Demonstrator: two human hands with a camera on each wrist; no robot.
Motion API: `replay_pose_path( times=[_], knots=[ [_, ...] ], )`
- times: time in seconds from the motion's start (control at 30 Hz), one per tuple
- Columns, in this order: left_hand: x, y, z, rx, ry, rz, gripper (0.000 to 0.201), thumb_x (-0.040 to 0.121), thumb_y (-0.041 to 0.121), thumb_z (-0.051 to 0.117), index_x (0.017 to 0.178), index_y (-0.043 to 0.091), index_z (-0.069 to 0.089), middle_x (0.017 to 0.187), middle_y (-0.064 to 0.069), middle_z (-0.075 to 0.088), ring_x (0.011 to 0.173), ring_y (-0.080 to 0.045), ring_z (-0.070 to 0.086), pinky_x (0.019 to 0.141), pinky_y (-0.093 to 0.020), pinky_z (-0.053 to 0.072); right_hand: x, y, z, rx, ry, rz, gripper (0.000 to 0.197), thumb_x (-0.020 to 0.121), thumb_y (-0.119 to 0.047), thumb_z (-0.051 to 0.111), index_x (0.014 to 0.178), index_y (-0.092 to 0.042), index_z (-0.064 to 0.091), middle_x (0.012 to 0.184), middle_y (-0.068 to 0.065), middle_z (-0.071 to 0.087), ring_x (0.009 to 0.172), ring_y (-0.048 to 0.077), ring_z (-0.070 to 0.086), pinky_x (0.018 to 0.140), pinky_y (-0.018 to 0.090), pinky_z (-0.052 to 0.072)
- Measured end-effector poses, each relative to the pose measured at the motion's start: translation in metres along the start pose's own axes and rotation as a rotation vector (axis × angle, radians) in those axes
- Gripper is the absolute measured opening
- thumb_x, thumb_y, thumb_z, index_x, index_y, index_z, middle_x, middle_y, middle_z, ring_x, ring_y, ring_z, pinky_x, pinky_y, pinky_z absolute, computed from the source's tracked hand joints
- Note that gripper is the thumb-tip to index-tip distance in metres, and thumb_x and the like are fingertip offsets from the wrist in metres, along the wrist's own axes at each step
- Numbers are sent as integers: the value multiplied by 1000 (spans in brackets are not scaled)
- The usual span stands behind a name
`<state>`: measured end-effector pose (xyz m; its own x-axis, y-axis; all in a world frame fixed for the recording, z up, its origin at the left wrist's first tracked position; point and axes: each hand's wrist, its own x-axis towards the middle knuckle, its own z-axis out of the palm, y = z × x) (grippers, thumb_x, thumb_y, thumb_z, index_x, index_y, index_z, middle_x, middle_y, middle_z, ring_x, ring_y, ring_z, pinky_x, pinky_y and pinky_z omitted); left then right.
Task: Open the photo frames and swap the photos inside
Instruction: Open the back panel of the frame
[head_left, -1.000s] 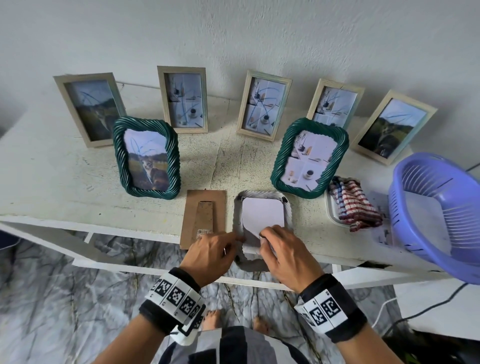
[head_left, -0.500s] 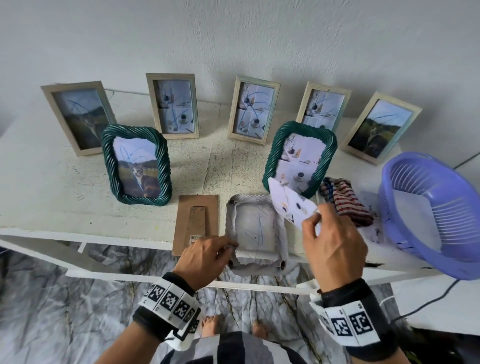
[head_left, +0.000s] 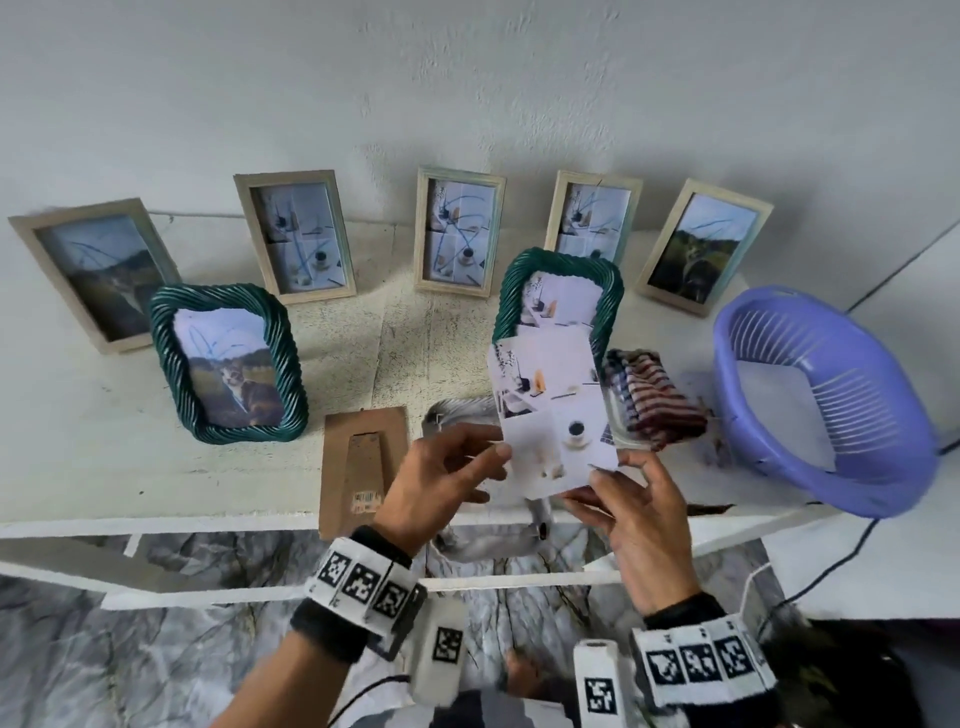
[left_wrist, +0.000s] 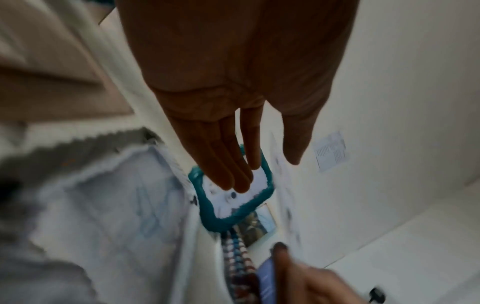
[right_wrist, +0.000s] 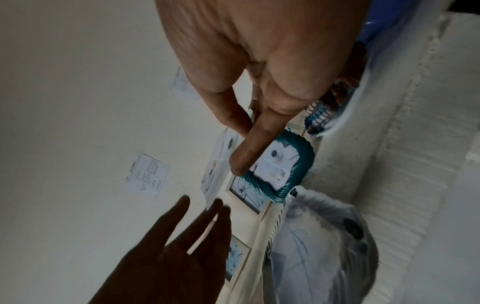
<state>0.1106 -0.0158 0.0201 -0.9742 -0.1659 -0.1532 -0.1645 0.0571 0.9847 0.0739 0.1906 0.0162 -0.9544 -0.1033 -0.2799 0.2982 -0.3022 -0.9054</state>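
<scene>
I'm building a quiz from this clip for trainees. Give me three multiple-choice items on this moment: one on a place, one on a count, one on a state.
1. Where is the brown backing board?
A. In the basket
B. Flat on the table, left of the opened frame
C. Leaning on the wall

2. How many green frames stand upright?
A. Two
B. Four
C. None

3. What state is the loose photo in?
A. Flat on the table
B. Inside a frame
C. Held up in the air

Answers:
1 B: the backing board lies flat near the table edge, left of the opened frame.
2 A: one green frame stands at left, another at right.
3 C: the photo is lifted above the table, pinched by the right hand, with the left hand at its other edge.
</scene>
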Motion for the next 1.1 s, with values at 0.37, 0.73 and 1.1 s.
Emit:
replay_pose_path(
  times=[0.37, 0.73, 1.1],
  knots=[
    [28, 0, 56, -102, 78, 68, 8, 89, 7, 66, 96, 6, 70, 88, -8, 75, 82, -24, 73, 61, -36, 61, 24, -26, -70, -1023, 216, -695, 20, 91, -13, 63, 110, -8, 59, 96, 8, 65, 83, 19, 61, 71, 35, 54],
    [86, 14, 170, 35, 72, 30, 10, 90, 5, 66, 94, 13, 70, 84, -5, 74, 75, -19, 73, 60, -36, 61, 67, -101, -171, -1644, 22, -485, 17, 92, -30, 57, 99, -16, 59, 72, 10, 63, 74, 37, 61, 54, 36, 33],
    [148, 11, 261, 311, 15, -79, 17, 81, 7, 75, 95, 7, 65, 76, -10, 66, 61, -24, 68, 55, -37, 61, 82, -131, -209, -1288, -142, -522, 36, 89, -54, 49, 106, -24, 62, 80, -3, 67, 72, 21, 61, 66, 40, 49]
  ],
)
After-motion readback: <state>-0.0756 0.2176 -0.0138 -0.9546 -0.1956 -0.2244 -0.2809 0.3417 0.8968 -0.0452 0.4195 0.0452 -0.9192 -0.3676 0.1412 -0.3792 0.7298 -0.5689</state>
